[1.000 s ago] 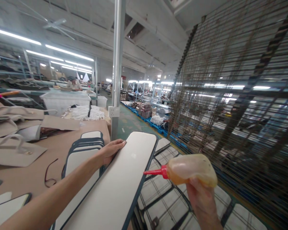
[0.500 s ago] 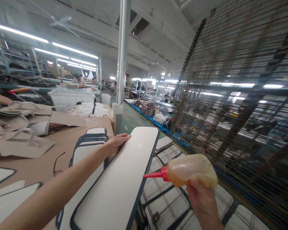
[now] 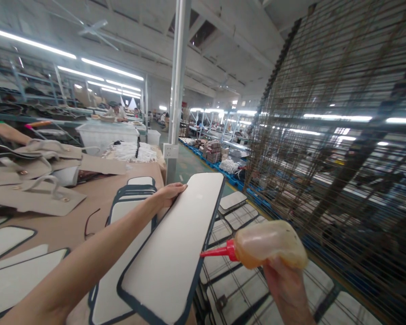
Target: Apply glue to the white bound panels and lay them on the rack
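White panel (image 3: 176, 253) at the worker's twelve o'clock, gripped by the left hand (image 3: 169, 194); right hand (image 3: 286, 282) grasps the squeeze bottle (image 3: 272, 243) at two, red nozzle (image 3: 228, 251) at the panel's edge. Oversqueezing could spill liquid.

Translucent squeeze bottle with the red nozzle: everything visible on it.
The translucent yellowish, plastic-looking squeeze bottle is held nearly sideways from below by the right hand, amber liquid along its underside. Its tapered red nozzle points left, the tip at the dark edge of the elongated white panel; contact is hard to tell.
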A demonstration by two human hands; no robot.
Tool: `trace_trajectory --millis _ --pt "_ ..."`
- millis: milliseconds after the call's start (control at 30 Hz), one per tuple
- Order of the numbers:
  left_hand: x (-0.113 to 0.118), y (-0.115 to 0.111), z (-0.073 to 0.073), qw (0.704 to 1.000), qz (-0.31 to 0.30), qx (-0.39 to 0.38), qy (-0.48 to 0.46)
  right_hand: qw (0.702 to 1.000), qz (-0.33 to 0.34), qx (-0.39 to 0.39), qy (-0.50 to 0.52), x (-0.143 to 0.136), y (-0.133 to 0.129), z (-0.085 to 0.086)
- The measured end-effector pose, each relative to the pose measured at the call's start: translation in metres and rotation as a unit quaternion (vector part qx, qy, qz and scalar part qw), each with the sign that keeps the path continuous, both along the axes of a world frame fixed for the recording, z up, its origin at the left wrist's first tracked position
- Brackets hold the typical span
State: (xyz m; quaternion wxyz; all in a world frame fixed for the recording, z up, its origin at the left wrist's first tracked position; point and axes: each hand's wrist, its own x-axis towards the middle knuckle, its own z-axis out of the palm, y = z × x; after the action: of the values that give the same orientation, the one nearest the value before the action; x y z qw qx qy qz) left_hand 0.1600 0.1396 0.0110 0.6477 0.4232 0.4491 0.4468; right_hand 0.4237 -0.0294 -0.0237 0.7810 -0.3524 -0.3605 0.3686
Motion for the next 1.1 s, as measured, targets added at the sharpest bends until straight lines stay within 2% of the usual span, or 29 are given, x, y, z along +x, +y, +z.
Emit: trace_trajectory --millis 200,567,800,1100 --pt "0.001 0.004 0.002 1.0 0.008 -0.008 0.0 1.0 -0.003 -0.016 -0.007 0.0 -0.001 -0.005" --pt "-0.007 0.022 -0.006 0.999 0.035 -0.013 -0.002 1.0 0.016 -0.015 -0.012 0.0 -0.003 -0.012" --pt "-0.011 0.029 -0.008 0.999 0.051 -0.013 -0.005 0.998 0.054 0.007 -0.027 0.002 -0.004 -0.014" --pt "-0.019 0.035 -0.014 0.998 0.063 -0.026 -0.018 0.999 0.031 0.014 -0.019 0.001 -0.007 -0.021"
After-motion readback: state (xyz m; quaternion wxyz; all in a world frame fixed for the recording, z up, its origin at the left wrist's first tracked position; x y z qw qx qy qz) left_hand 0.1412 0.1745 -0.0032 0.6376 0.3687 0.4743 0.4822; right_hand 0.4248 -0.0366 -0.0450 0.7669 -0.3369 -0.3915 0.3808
